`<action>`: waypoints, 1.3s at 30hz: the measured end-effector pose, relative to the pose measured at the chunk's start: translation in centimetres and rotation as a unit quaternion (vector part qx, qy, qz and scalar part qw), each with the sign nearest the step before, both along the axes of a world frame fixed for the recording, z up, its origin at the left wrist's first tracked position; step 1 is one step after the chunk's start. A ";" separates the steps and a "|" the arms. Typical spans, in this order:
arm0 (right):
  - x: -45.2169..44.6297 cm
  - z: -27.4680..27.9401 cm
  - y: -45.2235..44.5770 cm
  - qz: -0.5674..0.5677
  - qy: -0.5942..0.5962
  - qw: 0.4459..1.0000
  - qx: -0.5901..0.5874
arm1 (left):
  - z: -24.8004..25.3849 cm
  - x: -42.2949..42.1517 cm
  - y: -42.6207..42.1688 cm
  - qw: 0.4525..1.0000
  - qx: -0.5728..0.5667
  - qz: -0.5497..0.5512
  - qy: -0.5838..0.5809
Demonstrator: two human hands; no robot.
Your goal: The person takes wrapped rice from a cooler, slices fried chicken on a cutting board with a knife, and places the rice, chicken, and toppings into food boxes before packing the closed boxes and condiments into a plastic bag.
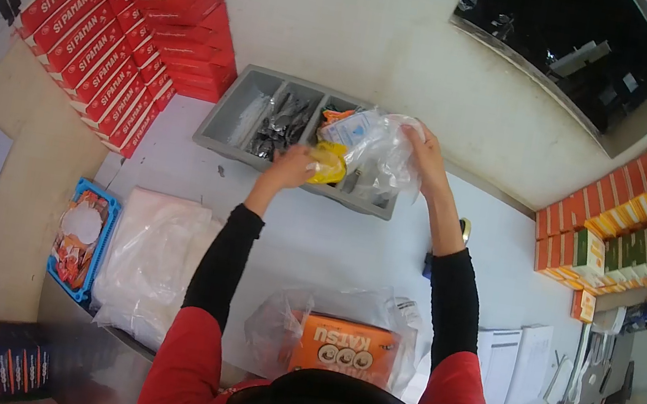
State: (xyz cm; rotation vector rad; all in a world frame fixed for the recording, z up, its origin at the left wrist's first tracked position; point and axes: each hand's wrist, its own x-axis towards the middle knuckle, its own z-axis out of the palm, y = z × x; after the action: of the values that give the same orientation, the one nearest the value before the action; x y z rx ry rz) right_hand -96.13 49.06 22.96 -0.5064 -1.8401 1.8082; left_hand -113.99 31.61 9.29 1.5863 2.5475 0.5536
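Note:
My left hand (292, 168) is closed on a small shiny yellow packet (330, 165) above the front edge of a grey compartment tray (223, 112). My right hand (427, 158) grips the upper right of a crumpled clear plastic bag (393, 158), held over the tray's right compartments. The bag and the yellow packet meet or overlap; I cannot tell which. Dark wrapped pieces (284, 123) fill a middle compartment, and pale clear-wrapped ones (250, 117) lie in the left one. Close to my body, an orange box (346, 350) marked KATSU sits in a clear plastic bag (274, 318).
Stacked red boxes (82, 33) stand at the back left, orange and green boxes (609, 233) at the right. A blue basket of sachets (81, 243) and a pile of plastic bags (151, 259) lie at left. Papers (510, 366) are at right.

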 end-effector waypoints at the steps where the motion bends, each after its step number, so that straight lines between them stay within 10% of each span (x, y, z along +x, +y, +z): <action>1: 1.3 1.5 -1.2 -0.007 -0.002 1.000 -0.001 | 1.7 0.5 -1.1 0.999 -0.003 -0.007 0.045; 3: 5.1 3.7 -4.3 -0.160 0.050 0.986 -0.027 | 3.8 0.8 -4.0 0.948 0.270 -0.094 -0.137; 5: 10.6 4.6 -7.4 -0.164 0.216 0.961 -0.061 | 12.1 7.1 -10.8 0.889 0.296 -0.065 -0.342; 6: 13.5 5.3 -8.8 0.034 0.363 0.918 -0.155 | 13.6 9.9 -14.3 0.861 0.325 -0.060 -0.386; 7: 16.1 5.9 -10.5 0.227 0.492 0.806 -0.237 | 14.4 13.5 -17.2 0.857 0.362 -0.049 -0.363; 9: 19.4 5.9 -16.4 0.047 0.543 0.825 -0.149 | 15.9 21.0 -21.2 0.865 0.438 -0.024 -0.242; 12: 20.6 0.6 -23.6 -0.123 0.401 0.887 -0.191 | 12.2 26.0 -21.4 0.916 0.378 0.097 -0.091; 16: 18.1 -8.1 -27.0 0.153 -0.101 0.976 0.118 | 10.8 25.9 -23.8 0.895 0.265 0.105 -0.343; 20: 13.3 -3.7 -29.5 0.206 -0.105 0.937 0.261 | 13.9 27.0 -24.5 0.774 0.335 -0.011 -0.538; 26: 11.5 -1.3 -31.2 0.452 -0.289 0.703 0.467 | 13.9 26.8 -25.1 0.806 0.415 0.048 -0.420; 30: 13.7 -0.5 -27.2 0.501 -0.326 0.665 0.447 | 13.8 26.7 -25.9 0.786 0.394 0.058 -0.473; 32: 16.1 -2.1 -22.7 0.453 -0.225 0.744 0.436 | 13.2 26.8 -25.9 0.765 0.399 0.041 -0.503; 39: 22.7 -5.6 -23.8 0.178 -0.217 0.674 0.683 | 13.4 28.3 -25.1 0.735 0.410 0.030 -0.539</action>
State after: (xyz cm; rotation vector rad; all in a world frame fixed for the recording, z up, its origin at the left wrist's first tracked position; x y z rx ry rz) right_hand -73.41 25.28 17.32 0.0716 -3.0747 -0.0281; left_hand -85.66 6.49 22.71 0.7490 1.4336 2.0439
